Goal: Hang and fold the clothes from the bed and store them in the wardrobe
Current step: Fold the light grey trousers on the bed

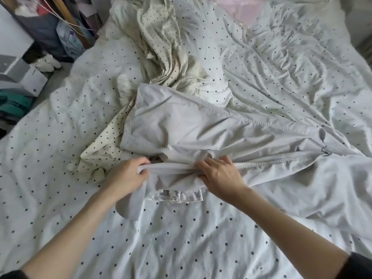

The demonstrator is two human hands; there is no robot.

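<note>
a home bedroom is shown. most of the view is filled by a bed (pixel 201 238) covered in rumpled white bedding with small dark dots, on which a cream dotted sheet (pixel 161 49) and a pale grey garment (pixel 181 125) are strewn. at the left edge, beside the bed, household clutter is seen: stacked white boxes (pixel 26 77), folded teal fabric (pixel 14 101), hanging bags and clothes (pixel 50 31). a lived-in, private room is indicated by these things.
</note>
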